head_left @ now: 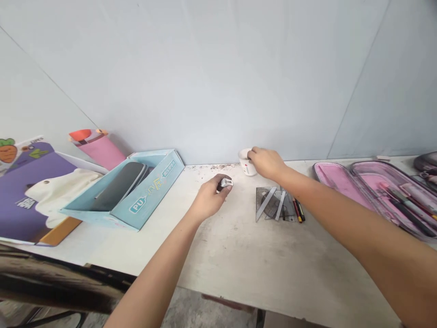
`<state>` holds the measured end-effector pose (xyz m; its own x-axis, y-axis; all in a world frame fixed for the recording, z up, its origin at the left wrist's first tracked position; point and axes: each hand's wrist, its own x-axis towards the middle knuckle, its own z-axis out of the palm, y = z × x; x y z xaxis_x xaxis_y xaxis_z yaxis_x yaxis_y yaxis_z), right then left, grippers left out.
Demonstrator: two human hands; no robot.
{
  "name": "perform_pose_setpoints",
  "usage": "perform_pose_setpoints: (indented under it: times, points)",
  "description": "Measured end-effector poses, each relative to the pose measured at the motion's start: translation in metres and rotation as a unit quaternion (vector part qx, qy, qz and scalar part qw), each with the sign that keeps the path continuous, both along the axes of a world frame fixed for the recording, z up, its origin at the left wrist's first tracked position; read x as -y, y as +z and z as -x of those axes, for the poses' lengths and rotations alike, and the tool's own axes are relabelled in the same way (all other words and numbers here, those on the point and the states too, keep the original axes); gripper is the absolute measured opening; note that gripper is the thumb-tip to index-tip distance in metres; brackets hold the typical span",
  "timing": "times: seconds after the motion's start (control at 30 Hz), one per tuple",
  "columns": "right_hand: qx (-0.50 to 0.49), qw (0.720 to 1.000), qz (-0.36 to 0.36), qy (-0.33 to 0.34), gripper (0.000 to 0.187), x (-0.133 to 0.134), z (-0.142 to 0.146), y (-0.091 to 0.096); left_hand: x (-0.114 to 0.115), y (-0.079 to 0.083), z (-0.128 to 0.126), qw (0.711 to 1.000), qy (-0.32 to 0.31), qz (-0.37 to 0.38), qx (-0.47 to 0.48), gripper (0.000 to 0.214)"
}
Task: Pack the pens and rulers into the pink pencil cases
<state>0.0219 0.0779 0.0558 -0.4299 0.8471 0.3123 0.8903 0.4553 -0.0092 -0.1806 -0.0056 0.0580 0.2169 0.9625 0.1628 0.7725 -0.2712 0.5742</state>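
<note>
My left hand (212, 196) is closed around a small silvery pencil sharpener (226, 182), held above the white table. Close to the wall, my right hand (268, 161) pinches the rim of a white paper cup (248, 167); the fingertips are partly hidden at its mouth. The cup tilts slightly. Below my right forearm lie clear drawing rulers and set squares (269, 204), partly overlapping, with short pencils (299, 210) beside them.
A light-blue box (150, 196) holding a grey case (121, 184) stands left, near a purple box (20, 196) with a white plush. An open pink pencil case (341, 182) with pens lies right. Dark crumbs (223, 166) line the wall.
</note>
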Motion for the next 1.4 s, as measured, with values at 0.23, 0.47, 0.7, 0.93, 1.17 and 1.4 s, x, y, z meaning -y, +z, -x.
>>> perform_pose_setpoints:
  times: [0.23,0.47,0.7,0.93,1.17,1.4]
  points:
    - [-0.107,0.993,0.023,0.041,0.026,0.021,-0.029,0.004,-0.002,0.006,-0.041,0.997,-0.025,-0.001,0.071,0.037]
    - [-0.338,0.932,0.097,0.085,0.021,0.061,-0.129,0.020,-0.031,0.008,-0.163,0.971,-0.097,0.005,0.219,0.040]
    - [-0.296,0.951,0.059,-0.060,0.022,0.074,-0.269,0.006,-0.056,-0.007,-0.307,0.967,-0.232,-0.015,0.106,0.037]
    - [-0.018,0.988,-0.006,-0.155,0.026,0.053,-0.327,-0.023,-0.085,-0.035,-0.369,0.954,-0.228,-0.137,-0.138,0.043]
    - [0.048,0.989,0.009,-0.137,0.026,0.034,-0.328,-0.036,-0.100,-0.035,-0.357,0.952,-0.193,-0.100,-0.215,0.040]
    - [-0.009,0.993,-0.017,-0.117,0.030,0.063,-0.312,-0.005,-0.086,0.012,-0.306,0.968,-0.150,-0.103,-0.172,0.038]
